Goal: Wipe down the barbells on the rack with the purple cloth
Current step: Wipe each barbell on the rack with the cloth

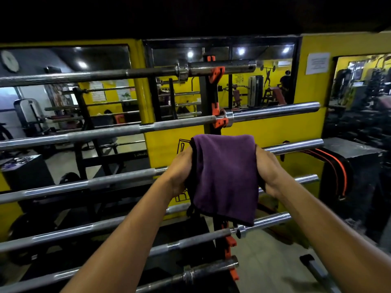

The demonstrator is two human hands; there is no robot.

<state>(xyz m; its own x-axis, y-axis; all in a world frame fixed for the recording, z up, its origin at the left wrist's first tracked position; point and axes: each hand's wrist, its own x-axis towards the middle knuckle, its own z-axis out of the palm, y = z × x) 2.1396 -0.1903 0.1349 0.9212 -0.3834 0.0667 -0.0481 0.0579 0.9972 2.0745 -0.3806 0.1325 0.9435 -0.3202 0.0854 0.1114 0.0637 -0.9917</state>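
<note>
Both hands hold the purple cloth (pixel 225 178) up in front of the barbell rack (pixel 212 115), the left hand (pixel 181 172) gripping its left edge and the right hand (pixel 267 172) its right edge, fingers curled into the fabric on each side. The cloth hangs folded between them, its lower corner drooping toward the lower bars — a hold that looks meant to spread or refold the fabric into a pad before laying it over a shaft, though that is a judgement. It covers the middle of the third barbell (pixel 296 145) from the top; whether it touches that bar cannot be told from here. The rack carries a stack of chrome barbells lying level on orange hooks (pixel 220 121), the top barbell (pixel 222 67) and the second barbell (pixel 273 109) above the cloth, several more below it. The black upright and its hooks break each bar's run, so a wipe along a shaft would have to stop and restart there. Behind stand a yellow wall (pixel 309 81) with mirrors (pixel 63 98), a paper notice (pixel 317 63), and black-and-orange straps (pixel 338 170) hanging at the right — near the bar ends, where a sweeping cloth could snag.
</note>
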